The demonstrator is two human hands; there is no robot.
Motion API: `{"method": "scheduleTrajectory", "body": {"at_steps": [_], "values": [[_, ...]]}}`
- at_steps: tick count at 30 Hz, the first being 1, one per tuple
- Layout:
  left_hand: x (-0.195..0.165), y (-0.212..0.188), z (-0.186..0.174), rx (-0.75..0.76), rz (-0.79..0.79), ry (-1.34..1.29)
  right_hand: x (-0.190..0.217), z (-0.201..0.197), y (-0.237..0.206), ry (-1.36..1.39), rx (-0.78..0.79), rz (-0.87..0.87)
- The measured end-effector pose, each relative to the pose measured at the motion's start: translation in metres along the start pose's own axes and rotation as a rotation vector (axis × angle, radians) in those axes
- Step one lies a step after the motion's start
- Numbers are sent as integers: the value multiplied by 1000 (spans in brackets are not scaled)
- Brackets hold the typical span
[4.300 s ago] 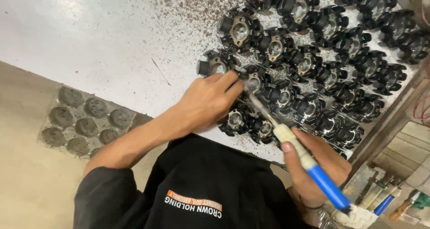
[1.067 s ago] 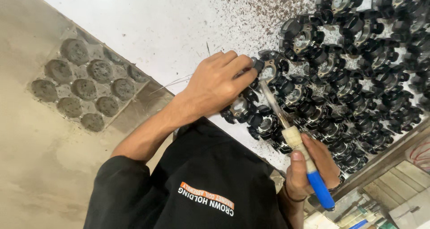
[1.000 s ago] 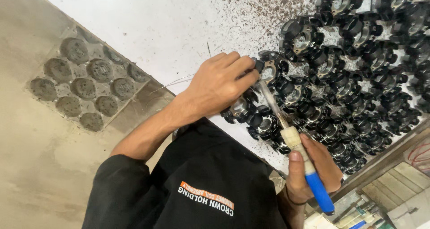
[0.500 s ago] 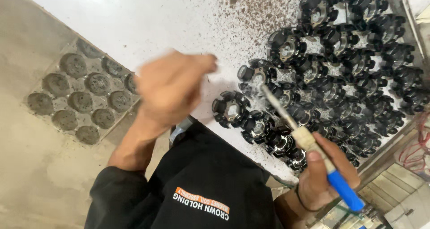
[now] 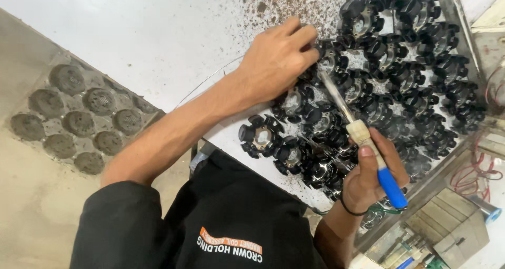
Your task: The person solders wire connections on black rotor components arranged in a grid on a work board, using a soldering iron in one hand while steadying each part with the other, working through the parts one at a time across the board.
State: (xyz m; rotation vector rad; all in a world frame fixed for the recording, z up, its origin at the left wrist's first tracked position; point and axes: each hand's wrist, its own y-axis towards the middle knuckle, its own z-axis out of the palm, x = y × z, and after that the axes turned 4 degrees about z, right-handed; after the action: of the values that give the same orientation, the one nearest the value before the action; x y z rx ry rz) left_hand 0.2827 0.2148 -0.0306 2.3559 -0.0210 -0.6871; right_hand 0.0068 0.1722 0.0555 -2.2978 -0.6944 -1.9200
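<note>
Across black parts [image 5: 392,85], soldering iron [image 5: 363,137] points up-left.

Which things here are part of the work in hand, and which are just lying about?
In use: left hand on a black star-shaped part; right hand holding the blue-handled tool.
Lying about: grey dimpled tray; red wires; thin wire.

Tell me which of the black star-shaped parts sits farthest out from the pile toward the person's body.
The black star-shaped part at the pile's near-left edge, with white table showing on its left side. The left hand grips another farther in.
</note>
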Motion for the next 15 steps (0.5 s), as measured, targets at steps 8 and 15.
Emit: {"method": "scheduleTrajectory", "body": {"at_steps": [8, 15], "values": [[-5, -1, 13, 66, 10, -44, 36, 6, 23, -269, 148, 17], [-10, 6, 14, 34, -38, -52, 64, 7, 54, -345, 224, 126]]}}
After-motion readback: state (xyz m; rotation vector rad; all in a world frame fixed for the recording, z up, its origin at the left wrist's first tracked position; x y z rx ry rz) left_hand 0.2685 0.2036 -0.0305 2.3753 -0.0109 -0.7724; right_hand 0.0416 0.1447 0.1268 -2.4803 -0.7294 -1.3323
